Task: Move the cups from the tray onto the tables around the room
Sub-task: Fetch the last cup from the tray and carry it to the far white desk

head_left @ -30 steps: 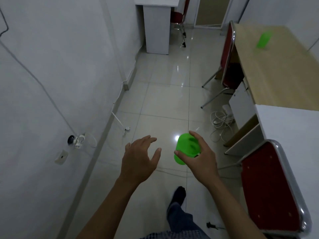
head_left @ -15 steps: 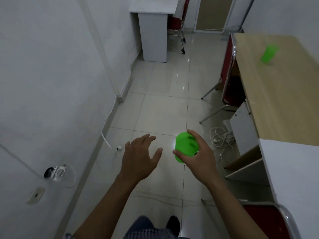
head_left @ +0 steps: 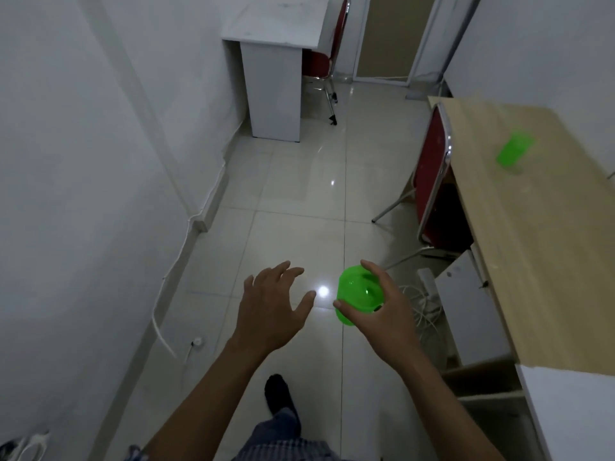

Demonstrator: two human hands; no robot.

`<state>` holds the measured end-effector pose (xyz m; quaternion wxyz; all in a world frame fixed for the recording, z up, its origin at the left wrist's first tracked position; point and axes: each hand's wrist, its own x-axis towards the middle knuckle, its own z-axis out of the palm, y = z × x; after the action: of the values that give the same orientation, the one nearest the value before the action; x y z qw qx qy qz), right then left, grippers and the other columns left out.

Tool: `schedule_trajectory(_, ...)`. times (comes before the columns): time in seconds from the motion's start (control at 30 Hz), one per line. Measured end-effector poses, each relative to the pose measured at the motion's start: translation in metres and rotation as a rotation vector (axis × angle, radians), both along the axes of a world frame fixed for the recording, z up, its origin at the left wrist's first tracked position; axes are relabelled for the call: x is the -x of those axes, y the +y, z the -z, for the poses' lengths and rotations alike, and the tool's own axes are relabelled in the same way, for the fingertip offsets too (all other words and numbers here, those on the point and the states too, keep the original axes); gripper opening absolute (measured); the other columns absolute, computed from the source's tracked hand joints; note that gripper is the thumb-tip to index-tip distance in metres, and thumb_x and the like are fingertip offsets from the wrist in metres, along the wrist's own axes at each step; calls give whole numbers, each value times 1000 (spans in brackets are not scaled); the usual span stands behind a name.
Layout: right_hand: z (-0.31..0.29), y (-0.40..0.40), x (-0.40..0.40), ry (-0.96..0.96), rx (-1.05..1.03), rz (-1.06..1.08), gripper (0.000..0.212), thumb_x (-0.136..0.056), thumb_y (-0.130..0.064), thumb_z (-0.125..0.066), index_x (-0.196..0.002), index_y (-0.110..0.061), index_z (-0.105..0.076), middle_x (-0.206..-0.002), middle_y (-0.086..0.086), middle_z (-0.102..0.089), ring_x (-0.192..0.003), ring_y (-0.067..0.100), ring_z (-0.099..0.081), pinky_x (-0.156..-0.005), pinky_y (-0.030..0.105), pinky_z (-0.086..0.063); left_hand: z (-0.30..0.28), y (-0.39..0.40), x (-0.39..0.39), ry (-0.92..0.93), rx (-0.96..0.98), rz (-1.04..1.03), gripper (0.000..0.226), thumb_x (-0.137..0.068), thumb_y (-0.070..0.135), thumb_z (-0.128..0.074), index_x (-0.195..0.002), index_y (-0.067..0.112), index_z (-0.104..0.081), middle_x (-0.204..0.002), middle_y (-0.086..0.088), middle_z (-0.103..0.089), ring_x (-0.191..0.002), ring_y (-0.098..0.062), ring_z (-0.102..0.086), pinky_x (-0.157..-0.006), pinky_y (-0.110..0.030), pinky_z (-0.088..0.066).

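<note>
My right hand [head_left: 382, 314] grips a bright green plastic cup [head_left: 354, 294] from above and behind, holding it over the tiled floor at waist height. My left hand [head_left: 271, 302] floats beside it, fingers spread, holding nothing. A second green cup [head_left: 514, 149] stands on the wooden table [head_left: 532, 244] along the right wall. A white table [head_left: 276, 24] stands at the far end of the room by the left wall. No tray is in view.
A red chair [head_left: 432, 171] is tucked under the wooden table, another red chair [head_left: 327, 58] sits by the white table. Cables and a power strip [head_left: 426, 294] lie on the floor at right. A white desk corner [head_left: 572, 410] is near right. White wall runs along the left.
I have walked forward down the room: the wooden table and its cup have come nearer, the near red chair has dropped out of view. Both hands keep the same pose.
</note>
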<state>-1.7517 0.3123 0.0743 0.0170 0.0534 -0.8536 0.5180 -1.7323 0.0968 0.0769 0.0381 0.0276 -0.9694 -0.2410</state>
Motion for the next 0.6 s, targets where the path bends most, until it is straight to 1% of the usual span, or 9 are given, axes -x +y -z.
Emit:
schedule_trajectory(0.07,-5,-8,33,7,-23,16,81,-62,-64,-84,-135,-54,-49,-126,-37,-54,-117,-8,-53,-95,30,-51,-2,-9,35,6,-10,20,56,-92,59,-54,-139,28,-54,-151,0,-49,-139,-20,-44,-114,-52,-31)
schedule_trajectory(0.17,-10,-22,83,4,-5,57,82,-62,-64,-85,-135,-52,-50,-129,-27,-57,-117,-2,-56,-96,37,-53,-4,-26,90,-4,-32,50,57,-92,59,-54,-140,28,-54,-152,0,-48,-139,-21,-44,-116,-51,-29)
schedule_trajectory(0.3,-14,-35,138,-18,19,94,81,-64,-57,-87,-136,-48,-52,-130,-27,-56,-118,2,-56,-97,40,-53,-5,-41,150,-23,-40,68,56,-92,59,-54,-139,28,-54,-153,0,-46,-140,-21,-42,-117,-50,-28)
schedule_trajectory(0.37,-15,-39,157,-15,17,99,80,-67,-53,-88,-137,-47,-51,-131,-26,-56,-119,2,-55,-99,40,-52,-6,-45,170,-25,-52,73,56,-92,60,-53,-139,28,-54,-153,1,-46,-140,-21,-42,-117,-51,-28)
schedule_trajectory(0.43,-10,-41,188,-38,19,110,79,-67,-53,-88,-137,-48,-51,-131,-25,-56,-118,2,-55,-99,38,-52,-1,-48,202,-57,-63,70,57,-93,59,-53,-140,28,-53,-154,1,-45,-141,-20,-41,-118,-50,-27)
schedule_trajectory(0.5,-8,-44,203,-42,32,105,79,-67,-54,-89,-136,-50,-51,-129,-26,-56,-117,-1,-55,-99,36,-52,0,-49,217,-54,-52,73,57,-93,59,-53,-141,28,-53,-154,1,-44,-141,-20,-41,-118,-49,-27)
schedule_trajectory(0.6,1,-45,256,-63,73,114,80,-64,-57,-88,-135,-51,-51,-130,-30,-54,-119,-3,-54,-101,38,-51,4,-48,268,-58,-59,67,57,-93,58,-54,-141,27,-53,-154,0,-45,-141,-20,-41,-118,-50,-27)
